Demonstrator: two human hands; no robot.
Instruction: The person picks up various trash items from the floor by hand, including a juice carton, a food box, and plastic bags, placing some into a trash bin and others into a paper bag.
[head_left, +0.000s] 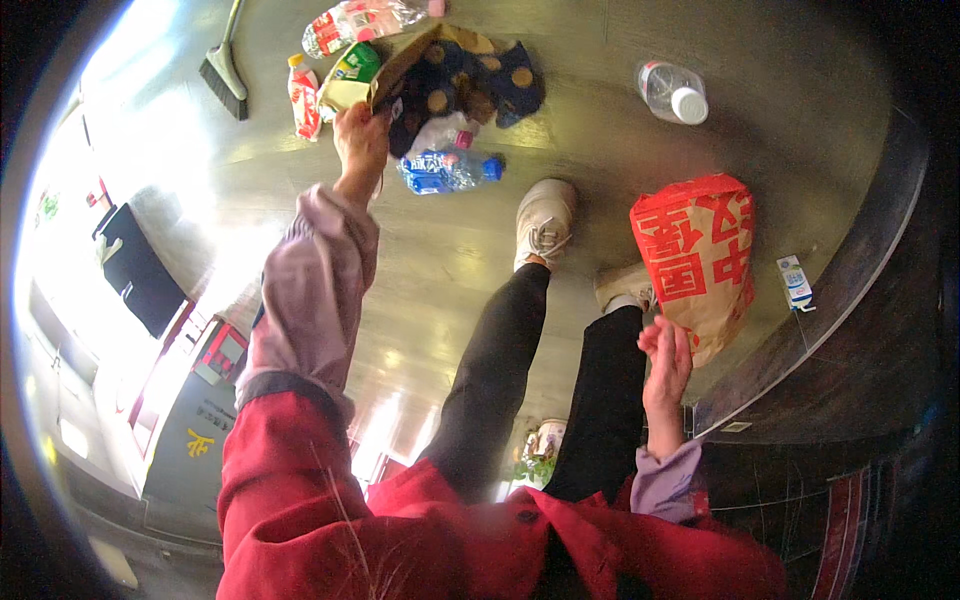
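Observation:
My left hand grips the edge of a dark cloth bag with brown dots, which lies crumpled on the floor. Beside that hand is a pale yellow package with a green panel. A red-labelled bottle with a yellow cap lies to its left. Close by on the right are a clear bottle with a pink cap and a blue-labelled bottle. My right hand has loosely curled fingers, with nothing visible in them. It overlaps the lower left edge of a brown paper bag with red print.
A clear bottle with a white cap lies at the upper right. Near the curved dark edge is a small carton. A broom and a large red-labelled bottle are at the top. My shoes stand on the shiny floor.

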